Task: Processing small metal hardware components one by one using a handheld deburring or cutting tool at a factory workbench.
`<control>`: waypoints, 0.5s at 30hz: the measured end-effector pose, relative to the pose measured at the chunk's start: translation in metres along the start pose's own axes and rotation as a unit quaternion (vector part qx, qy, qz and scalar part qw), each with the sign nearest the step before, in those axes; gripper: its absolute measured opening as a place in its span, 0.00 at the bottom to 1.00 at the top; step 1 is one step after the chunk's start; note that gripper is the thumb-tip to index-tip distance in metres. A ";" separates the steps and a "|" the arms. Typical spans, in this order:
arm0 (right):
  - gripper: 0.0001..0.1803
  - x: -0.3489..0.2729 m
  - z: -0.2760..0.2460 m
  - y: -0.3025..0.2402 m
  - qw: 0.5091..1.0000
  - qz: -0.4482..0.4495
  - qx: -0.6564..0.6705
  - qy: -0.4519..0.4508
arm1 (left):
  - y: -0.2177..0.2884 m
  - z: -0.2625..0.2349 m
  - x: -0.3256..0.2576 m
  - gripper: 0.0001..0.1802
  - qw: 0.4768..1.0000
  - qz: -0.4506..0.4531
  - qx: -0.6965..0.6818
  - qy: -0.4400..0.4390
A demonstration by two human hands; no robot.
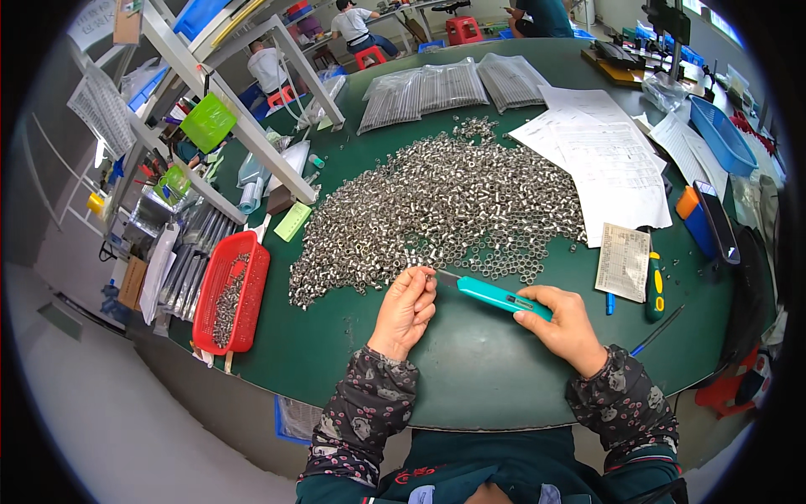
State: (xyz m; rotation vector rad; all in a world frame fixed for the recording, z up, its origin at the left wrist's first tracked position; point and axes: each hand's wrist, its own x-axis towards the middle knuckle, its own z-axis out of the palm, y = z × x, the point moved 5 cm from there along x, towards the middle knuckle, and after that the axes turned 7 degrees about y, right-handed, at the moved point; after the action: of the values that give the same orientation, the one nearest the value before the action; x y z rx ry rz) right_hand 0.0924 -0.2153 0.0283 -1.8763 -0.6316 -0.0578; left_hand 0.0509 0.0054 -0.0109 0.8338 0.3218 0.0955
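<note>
Hundreds of small silvery metal rings (437,210) lie heaped across the middle of a round green desk (470,353), the pile reaching almost to the seated person's hands. Behind the heap, at the far side of the desk, sit clear bags of thin metal rods (437,88), and to the right of the heap lie white printed sheets (613,160), with a blue plastic basket (724,134) beyond them near the desk's right edge. At the left edge a red mesh tray (231,302) holds more of the small metal pieces. The right hand (567,323) is clenched around the handle end of a teal-handled tool (502,296), which lies slanted just above the desk with its thin metal tip pointing left toward the other hand. The left hand (405,309) has its fingertips pinched together at that tip, just at the near edge of the pile; whatever they grasp is too small to make out. Both forearms wear dark patterned sleeves (369,403).
</note>
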 end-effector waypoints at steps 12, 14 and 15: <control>0.15 -0.001 0.006 0.001 0.997 0.032 0.011 -0.071 | -0.003 0.001 -0.001 0.08 1.000 0.000 0.013 0.015; 0.15 -0.001 0.006 0.001 0.996 0.045 0.005 -0.082 | -0.003 0.001 -0.001 0.08 1.000 0.001 0.019 0.016; 0.15 -0.001 0.006 0.001 0.996 0.044 0.001 -0.080 | -0.003 0.001 -0.002 0.09 0.999 0.003 0.027 0.019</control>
State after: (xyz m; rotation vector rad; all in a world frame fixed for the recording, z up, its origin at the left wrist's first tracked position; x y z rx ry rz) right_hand 0.0903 -0.2108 0.0248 -1.9181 -0.6554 0.1514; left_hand 0.0495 0.0026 -0.0123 0.8874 0.3593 0.1092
